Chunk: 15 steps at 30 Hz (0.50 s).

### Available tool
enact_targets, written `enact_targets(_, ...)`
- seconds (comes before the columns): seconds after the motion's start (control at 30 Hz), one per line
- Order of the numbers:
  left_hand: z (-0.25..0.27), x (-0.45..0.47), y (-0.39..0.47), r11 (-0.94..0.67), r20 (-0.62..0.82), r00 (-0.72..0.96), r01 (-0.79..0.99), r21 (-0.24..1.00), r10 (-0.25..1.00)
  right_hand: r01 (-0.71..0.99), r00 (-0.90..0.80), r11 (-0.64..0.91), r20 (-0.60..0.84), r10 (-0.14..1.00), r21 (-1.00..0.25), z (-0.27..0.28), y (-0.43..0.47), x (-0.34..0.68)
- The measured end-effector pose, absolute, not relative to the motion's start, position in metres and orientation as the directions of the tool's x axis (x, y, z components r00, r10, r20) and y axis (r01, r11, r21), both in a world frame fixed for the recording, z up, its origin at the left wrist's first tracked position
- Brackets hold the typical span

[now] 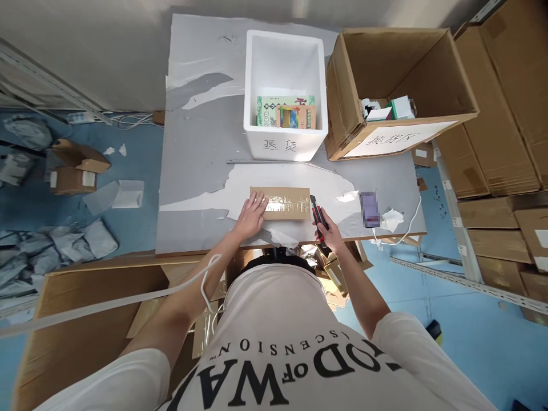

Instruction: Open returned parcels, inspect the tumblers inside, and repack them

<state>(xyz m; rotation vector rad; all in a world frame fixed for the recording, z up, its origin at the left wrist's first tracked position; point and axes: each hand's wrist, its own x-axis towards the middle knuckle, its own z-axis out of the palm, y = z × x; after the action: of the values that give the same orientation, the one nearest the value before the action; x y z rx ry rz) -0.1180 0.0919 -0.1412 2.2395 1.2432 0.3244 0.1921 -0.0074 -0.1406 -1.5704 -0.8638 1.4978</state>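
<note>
Touching taped carton point(289, 208): left hand point(250, 217); gripping box cutter point(317, 213): right hand point(330, 232)

One left hand point(252, 216), one right hand point(329, 230) (so two), one cutter point(316, 212), one table point(197, 142) bearing one foam box point(310, 144), two cartons point(287, 205).

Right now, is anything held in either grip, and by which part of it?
The right grip holds the knife by its handle. The left grip rests on the left end of the cardboard box, not closed around it.
</note>
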Motion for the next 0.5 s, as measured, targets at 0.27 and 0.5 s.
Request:
enact_targets(0.27,-0.149,-0.108,0.087,-0.444,0.038,0.504,0.720,0.534,0.863,-0.060,0.039,-0.488,-0.491,0.870,-0.871,-0.133,-0.005,0.201)
enact_targets(0.5,-0.165,-0.104,0.085,-0.399,0.061,0.443,0.728,0.557,0.895,0.032,-0.046,-0.503,-0.504,0.863,-0.864,-0.127,0.001,0.221)
